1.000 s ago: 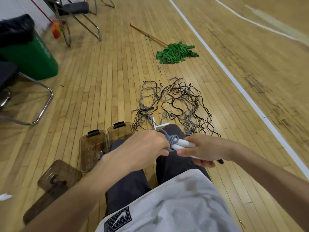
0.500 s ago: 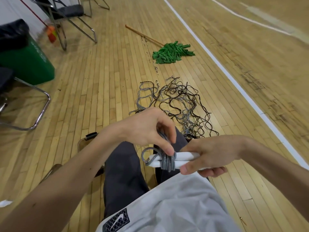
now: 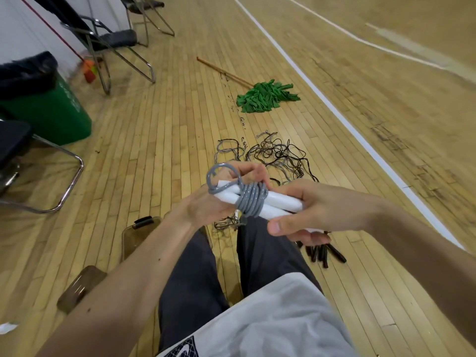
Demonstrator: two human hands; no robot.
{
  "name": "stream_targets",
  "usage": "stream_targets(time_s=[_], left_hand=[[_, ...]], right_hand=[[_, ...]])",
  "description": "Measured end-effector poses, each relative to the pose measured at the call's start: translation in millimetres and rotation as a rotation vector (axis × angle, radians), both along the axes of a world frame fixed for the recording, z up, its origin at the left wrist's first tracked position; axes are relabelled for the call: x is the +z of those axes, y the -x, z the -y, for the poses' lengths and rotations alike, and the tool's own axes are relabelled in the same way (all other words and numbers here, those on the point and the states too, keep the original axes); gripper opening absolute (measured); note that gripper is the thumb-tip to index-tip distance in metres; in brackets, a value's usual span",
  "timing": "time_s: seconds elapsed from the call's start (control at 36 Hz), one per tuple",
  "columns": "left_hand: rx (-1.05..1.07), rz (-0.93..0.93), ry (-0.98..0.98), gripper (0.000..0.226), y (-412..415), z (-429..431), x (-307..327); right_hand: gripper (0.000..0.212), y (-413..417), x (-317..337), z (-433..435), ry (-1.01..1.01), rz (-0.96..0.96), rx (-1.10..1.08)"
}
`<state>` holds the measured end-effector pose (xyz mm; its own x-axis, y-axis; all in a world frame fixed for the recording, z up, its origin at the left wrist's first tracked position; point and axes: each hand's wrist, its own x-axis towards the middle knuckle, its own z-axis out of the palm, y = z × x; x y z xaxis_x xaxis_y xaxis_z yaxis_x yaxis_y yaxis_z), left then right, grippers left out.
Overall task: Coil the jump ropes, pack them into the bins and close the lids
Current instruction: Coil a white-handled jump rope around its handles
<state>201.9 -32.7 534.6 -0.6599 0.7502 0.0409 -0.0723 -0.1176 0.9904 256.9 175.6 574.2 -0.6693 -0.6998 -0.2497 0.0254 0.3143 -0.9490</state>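
Observation:
A grey jump rope (image 3: 251, 200) is wound in several tight turns round its two white handles (image 3: 279, 202). My right hand (image 3: 316, 207) grips the handles at their right end. My left hand (image 3: 219, 199) holds the left end, with a loose grey loop of cord over its fingers. A tangle of black and grey jump ropes (image 3: 273, 158) lies on the floor beyond my hands. Black handles (image 3: 324, 253) lie by my right knee. A brown clear bin (image 3: 140, 234) sits on the floor left of my legs, partly hidden by my forearm, and a lid (image 3: 79, 287) lies nearer.
A green mop (image 3: 265, 97) with a wooden stick lies further out on the wood floor. A green waste bin (image 3: 49, 109) with a black bag and metal folding chairs (image 3: 108, 45) stand at the left. A white court line (image 3: 347, 122) runs along the right.
My hands have lifted the wound rope higher. My left hand has moved from above the coil to its left end, and a loose loop now stands over its fingers. The view has tilted up.

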Motion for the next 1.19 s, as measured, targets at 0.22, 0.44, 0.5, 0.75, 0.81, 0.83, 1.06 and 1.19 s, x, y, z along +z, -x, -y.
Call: stream_targets(time_s=[0.22, 0.44, 0.5, 0.75, 0.81, 0.83, 1.06, 1.19], left_hand=[[0.282, -0.014, 0.247, 0.027, -3.3, -11.9, 12.4], [0.240, -0.087, 0.309, 0.039, -7.5, -3.5, 15.7], [0.224, -0.121, 0.360, 0.041, -7.7, 0.5, 19.9], [0.299, -0.357, 0.680, 0.055, -21.0, 20.7, 27.3], [0.381, -0.467, 0.683, 0.054, -23.0, 23.8, 36.9], [0.421, -0.527, 0.690, 0.054, -24.6, 24.9, 43.5], [0.393, -1.029, 0.850, 0.035, -47.6, 16.1, 84.7], [0.308, -1.367, 0.932, 0.035, -58.7, 7.5, 105.9]], right_hand=[[0.028, 8.1, 15.4, 1.2, 0.092, -0.123, -0.166], [0.032, 11.0, 6.1, 5.8, 0.221, -0.121, -0.350], [0.024, 8.1, 4.5, 7.8, 0.255, -0.113, -0.357], [0.019, 7.5, 17.9, -9.6, 0.404, -0.217, -0.607], [0.020, 7.0, 17.1, -18.1, 0.363, -0.246, -0.634], [0.020, 5.6, 14.8, -21.6, 0.341, -0.254, -0.648], [0.024, -0.9, 4.1, -28.8, 0.243, -0.277, -0.761], [0.022, -3.4, 3.8, -18.7, 0.190, -0.275, -0.759]])
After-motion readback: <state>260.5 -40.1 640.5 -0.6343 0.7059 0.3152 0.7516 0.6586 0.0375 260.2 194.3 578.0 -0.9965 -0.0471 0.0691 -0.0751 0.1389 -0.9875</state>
